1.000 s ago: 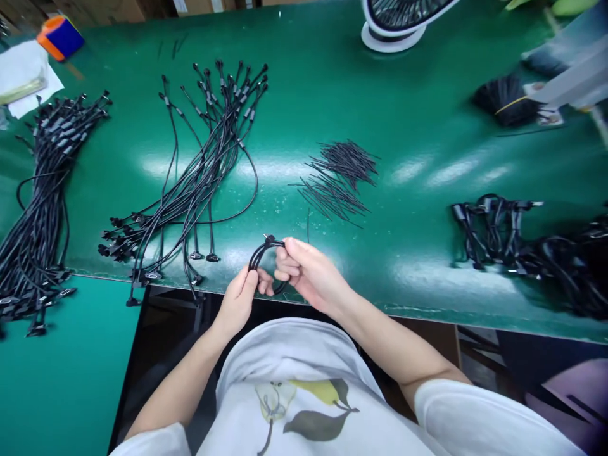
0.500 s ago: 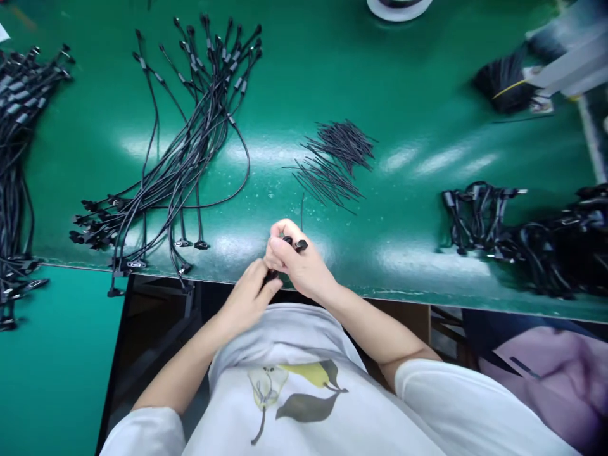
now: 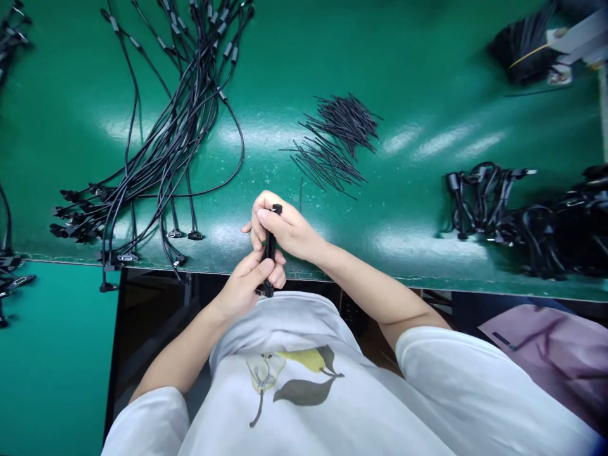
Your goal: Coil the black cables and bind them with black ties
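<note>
A folded black cable (image 3: 270, 246) is held between both hands, close to the table's front edge. My left hand (image 3: 247, 282) is closed round its lower end, where a black connector shows below the thumb. My right hand (image 3: 285, 228) pinches the upper end, with another black connector poking out above the thumb. Beyond the hands, short black ties (image 3: 346, 123) lie in a loose pile, and a single tie (image 3: 301, 195) lies just behind my right hand.
Long black cables (image 3: 190, 107) with connectors spread over the left of the green table (image 3: 403, 209). Bundled cables (image 3: 489, 196) lie at the right. A banded black bundle (image 3: 522, 50) is at the back right. Pink cloth (image 3: 546, 348) hangs below the edge.
The view has shifted, so the table items sit higher in it. My hands have drawn slightly apart, and the folded cable now shows upright between them.
</note>
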{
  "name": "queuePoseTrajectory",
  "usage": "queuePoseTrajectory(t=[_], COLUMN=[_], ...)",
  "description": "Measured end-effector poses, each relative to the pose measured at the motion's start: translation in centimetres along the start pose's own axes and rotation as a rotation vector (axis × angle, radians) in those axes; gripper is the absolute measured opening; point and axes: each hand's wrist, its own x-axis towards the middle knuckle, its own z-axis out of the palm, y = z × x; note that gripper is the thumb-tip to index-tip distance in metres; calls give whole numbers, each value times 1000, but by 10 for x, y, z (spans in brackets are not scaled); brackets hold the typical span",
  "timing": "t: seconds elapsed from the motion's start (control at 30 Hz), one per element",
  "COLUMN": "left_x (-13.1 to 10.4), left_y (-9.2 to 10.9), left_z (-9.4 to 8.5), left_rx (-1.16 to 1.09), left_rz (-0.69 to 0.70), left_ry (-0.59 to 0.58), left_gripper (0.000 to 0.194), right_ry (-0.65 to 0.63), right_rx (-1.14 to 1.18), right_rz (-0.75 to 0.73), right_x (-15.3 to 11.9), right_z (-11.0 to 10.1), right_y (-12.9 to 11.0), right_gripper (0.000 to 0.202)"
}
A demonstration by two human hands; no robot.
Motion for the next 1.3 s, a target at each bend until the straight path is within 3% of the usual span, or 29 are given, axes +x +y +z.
queuePoseTrajectory(t=[0.23, 0.4, 0.47, 0.6, 0.73, 0.83, 0.9, 1.07, 1.2, 1.3], left_x=[3, 5, 5, 6, 4, 4, 5, 12, 14, 15], left_y=[7, 7, 9, 9, -4, -19, -26, -31, -35, -32], left_z=[5, 5, 4, -1, 0, 7, 11, 13, 11, 11], left_rx=[-178, -180, -204, -277, -341, -360, -321, -119, 232, 296], left_rz=[-127, -194, -249, -396, -482, -417, -359, -315, -153, -95], left_ry=[14, -14, -12, -44, -143, -189, -157, -15, 116, 176], left_gripper=[26, 29, 29, 24, 28, 29, 30, 31, 37, 39], right_ry=[132, 228, 194, 109, -54, -206, -225, -82, -19, 9], right_rx=[442, 522, 500, 440, 515, 614, 632, 496, 361, 78], right_rz=[312, 319, 297, 264, 326, 334, 320, 275, 255, 145], right_x=[-9, -8, -7, -8, -15, -22, -26, -32, -35, -36], right_z=[7, 7, 5, -1, -7, -12, -17, -26, -24, -38], right_y=[-18, -27, -22, -11, -8, -9, -8, -6, -9, -17], right_gripper=[17, 23, 24, 44, 44, 42, 41, 38, 37, 34])
